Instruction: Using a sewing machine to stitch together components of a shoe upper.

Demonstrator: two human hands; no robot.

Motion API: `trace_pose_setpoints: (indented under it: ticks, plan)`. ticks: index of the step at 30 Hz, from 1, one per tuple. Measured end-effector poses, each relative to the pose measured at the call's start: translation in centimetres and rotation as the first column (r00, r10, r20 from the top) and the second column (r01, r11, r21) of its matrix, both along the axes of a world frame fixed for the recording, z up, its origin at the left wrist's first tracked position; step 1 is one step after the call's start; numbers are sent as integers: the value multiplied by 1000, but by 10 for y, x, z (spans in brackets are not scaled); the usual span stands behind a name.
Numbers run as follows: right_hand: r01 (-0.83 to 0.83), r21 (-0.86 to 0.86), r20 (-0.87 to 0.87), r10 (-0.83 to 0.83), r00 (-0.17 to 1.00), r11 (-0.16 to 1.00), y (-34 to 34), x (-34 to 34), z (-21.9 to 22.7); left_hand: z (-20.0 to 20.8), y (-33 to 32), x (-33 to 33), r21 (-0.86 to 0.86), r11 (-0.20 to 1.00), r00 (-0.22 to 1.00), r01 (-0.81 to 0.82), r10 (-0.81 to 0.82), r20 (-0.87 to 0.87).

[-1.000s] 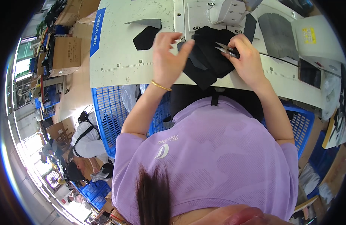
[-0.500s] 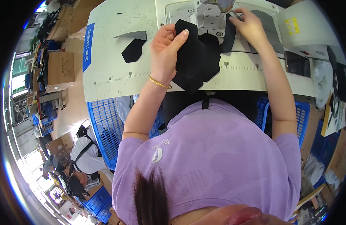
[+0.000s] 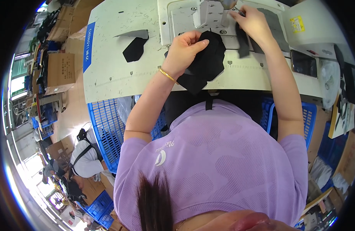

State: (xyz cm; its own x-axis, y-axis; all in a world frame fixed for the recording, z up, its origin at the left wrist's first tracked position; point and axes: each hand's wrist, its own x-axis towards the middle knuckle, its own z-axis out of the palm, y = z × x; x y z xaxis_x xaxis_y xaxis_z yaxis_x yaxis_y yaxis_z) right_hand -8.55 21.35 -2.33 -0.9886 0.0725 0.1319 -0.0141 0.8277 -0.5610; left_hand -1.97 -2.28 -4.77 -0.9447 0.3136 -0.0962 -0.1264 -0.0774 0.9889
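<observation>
Pale worktable (image 3: 104,71) carries black cloth (image 3: 211,57) near its front edge, before a machine (image 3: 208,15). Left hand (image 3: 184,52) pinches the cloth, thumb on top; right hand (image 3: 255,25) curls its fingers by a dark strip (image 3: 243,45), grip unclear.

Machine head (image 3: 211,15), cut off above; object (image 3: 241,13) in right fingers (image 3: 235,16), mostly hidden, too small to tell

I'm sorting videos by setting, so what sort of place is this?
Probably a sewing workshop: there is what looks like a white metal industrial sewing machine, a pale, flat worktable with a ruler scale along its near edge, and a many-sided black cut fabric piece lying on it.
</observation>
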Motion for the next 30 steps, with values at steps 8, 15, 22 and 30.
trace_pose_setpoints:
  ticks: [8,15,22,30]
  plan:
    - [-245,-670,8,337,941,700,12,103,97,16,0,5,89,992,995,-91,87,50]
    - [-177,-846,-100,177,979,503,-54,113,49,28,26,29,-152,956,853,-250,143,-503]
    - [-134,-731,-235,-62,970,670,-69,114,29,38,38,41,23,957,802,-289,255,-540]
    - [-174,-684,-322,-79,943,709,-68,115,27,44,44,46,155,944,930,-292,318,-182]
